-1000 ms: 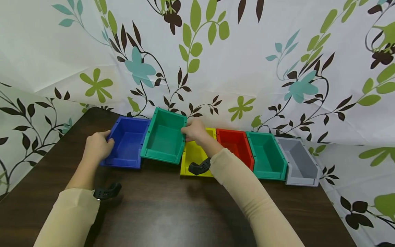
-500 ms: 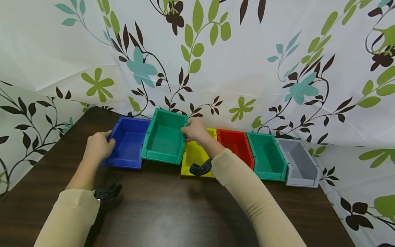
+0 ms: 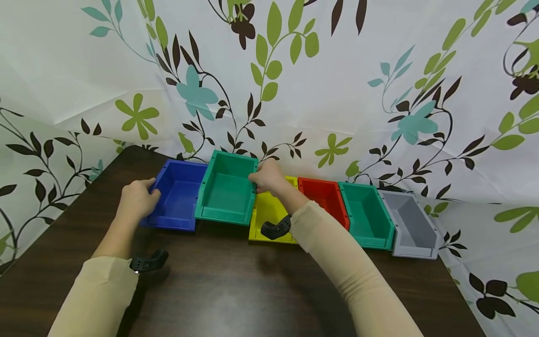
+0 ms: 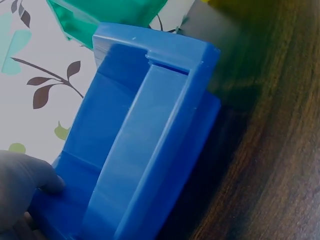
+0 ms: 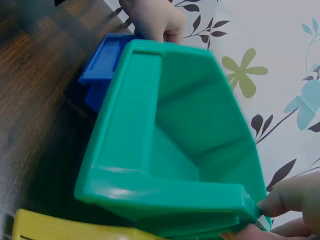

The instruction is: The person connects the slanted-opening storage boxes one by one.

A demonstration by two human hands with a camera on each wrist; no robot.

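Head view: my right hand pinches the green bin's right wall, my arm hiding much of the yellow bin; my left hand grips the blue bin near the table's back edge.

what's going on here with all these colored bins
A person is handling a row of plastic bins on a dark wooden table. The right hand grips the right wall of a green bin, which sits raised above its neighbours. The left hand holds the left edge of the blue bin. Yellow, red, another green and grey bins follow rightward.
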